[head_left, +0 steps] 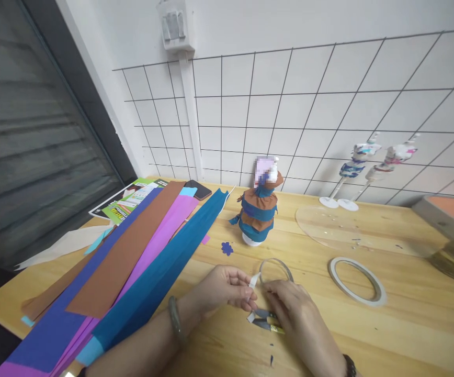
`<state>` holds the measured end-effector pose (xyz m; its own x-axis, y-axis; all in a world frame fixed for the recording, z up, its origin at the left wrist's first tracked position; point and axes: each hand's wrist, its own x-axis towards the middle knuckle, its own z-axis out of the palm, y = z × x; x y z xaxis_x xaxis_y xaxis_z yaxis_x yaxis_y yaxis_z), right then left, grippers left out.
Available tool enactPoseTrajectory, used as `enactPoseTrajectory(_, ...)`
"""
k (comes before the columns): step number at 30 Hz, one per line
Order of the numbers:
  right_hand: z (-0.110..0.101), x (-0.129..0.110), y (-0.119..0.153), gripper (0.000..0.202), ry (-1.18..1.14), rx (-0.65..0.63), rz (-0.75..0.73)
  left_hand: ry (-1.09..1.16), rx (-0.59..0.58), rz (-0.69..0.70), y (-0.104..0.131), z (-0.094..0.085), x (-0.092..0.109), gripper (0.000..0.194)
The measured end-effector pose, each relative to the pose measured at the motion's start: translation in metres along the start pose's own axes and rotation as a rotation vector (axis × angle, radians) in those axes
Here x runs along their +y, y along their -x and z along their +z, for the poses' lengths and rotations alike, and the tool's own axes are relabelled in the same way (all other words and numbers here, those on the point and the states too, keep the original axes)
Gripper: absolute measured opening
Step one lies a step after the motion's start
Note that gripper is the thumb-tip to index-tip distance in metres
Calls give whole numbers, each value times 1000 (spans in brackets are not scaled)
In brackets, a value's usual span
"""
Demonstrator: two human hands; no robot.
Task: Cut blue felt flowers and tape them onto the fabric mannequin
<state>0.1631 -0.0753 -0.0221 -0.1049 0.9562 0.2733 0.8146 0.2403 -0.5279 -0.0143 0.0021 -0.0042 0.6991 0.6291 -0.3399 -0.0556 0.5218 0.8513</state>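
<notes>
My left hand pinches a short white strip of tape between thumb and fingers. Close to the strip's right side, my right hand has its fingers drawn together; what they hold, if anything, is hidden. A narrow roll of tape shows just behind the right fingers; I cannot tell whether they touch it. Scissors lie partly under the right hand, with a small white scrap at their tips. Beyond the hands stands a figure dressed in ruffled brown and blue paper, on a white base.
Long paper strips in blue, brown, purple and teal cover the left side. A purple paper flower, a wider tape roll, a clear round sheet, a phone and two white figures on stands are around.
</notes>
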Motion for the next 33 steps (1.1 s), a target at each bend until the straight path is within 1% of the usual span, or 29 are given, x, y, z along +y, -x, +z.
enactPoseTrajectory(4,-1,3,-2,21,25,42,68,10,17,-10,3,3,4,40)
enactPoseTrajectory(6,-2,4,-3,21,19,72,70,1,23,-18,4,5,7,39)
enactPoseTrajectory(10,-10,-2,-3,15,-20,109,-49,23,78,-26,5,8,11,38)
enactPoseTrajectory(12,-16,-7,-1,14,-16,52,-111,39,106,-22,4,8,11,38)
enactPoseTrajectory(16,-25,-15,4,11,17,-224,-144,37,142,2,2,7,10,39)
enactPoseTrajectory(17,-25,-16,6,10,28,-271,-142,34,149,10,1,6,9,39)
enactPoseTrajectory(19,-25,-16,8,11,50,-316,-144,29,163,16,-1,4,8,40)
enactPoseTrajectory(21,-25,-16,9,15,77,-312,-163,24,174,16,-2,2,6,41)
enactPoseTrajectory(23,-25,-17,9,17,103,-283,-195,15,173,25,-3,0,5,43)
enactPoseTrajectory(28,-26,-17,8,27,145,-139,-272,-25,154,91,-4,-1,3,46)
enactPoseTrajectory(30,-28,-16,9,30,147,-107,-262,-58,154,110,-5,0,3,44)
enactPoseTrajectory(33,-33,-12,11,27,138,-116,-163,-105,168,126,-6,0,2,42)
